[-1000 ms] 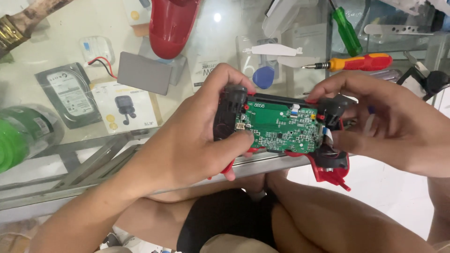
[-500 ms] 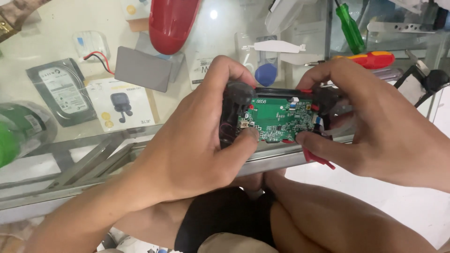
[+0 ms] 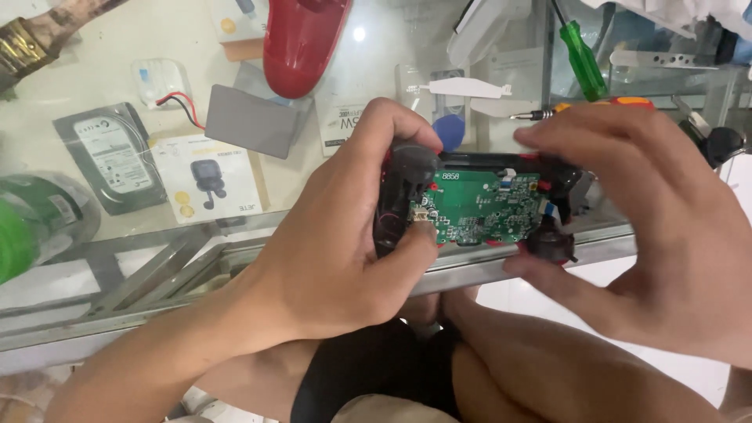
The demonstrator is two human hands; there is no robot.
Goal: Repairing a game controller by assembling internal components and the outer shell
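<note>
While both hands work just off the near edge of the glass-topped bench [image 3: 117, 47], they hold an opened game controller [image 3: 478, 207] between them, its green circuit board [image 3: 482, 207] facing up; the left hand [image 3: 337, 258] is wrapped around the controller's left grip, fingers curled over the top and the thumb pressed against the board's left edge, closed firmly on it; the right hand [image 3: 666, 235] covers the right end, fingers arched over the top and the thumb under a black round part [image 3: 548, 239] at the lower right, so it too has hold of the controller, though how tightly cannot be told; red bits of the shell show around the board's rim. On the bench, towards the far edge, a red curved shell [image 3: 301, 35] lies beside a grey flat pad [image 3: 251, 121]; left of these rest a hard drive in a clear bag [image 3: 110, 160] and a small printed card showing earbuds [image 3: 207, 176]; at the left edge sits a green object [image 3: 23, 227]. Near the far right corner lie a green-handled screwdriver [image 3: 583, 59], a red-handled screwdriver [image 3: 595, 106], a blue pick [image 3: 448, 129] and a white plastic pry tool [image 3: 470, 88]. Below the bench edge the person's bare knees and dark shorts [image 3: 376, 368] show.
</note>
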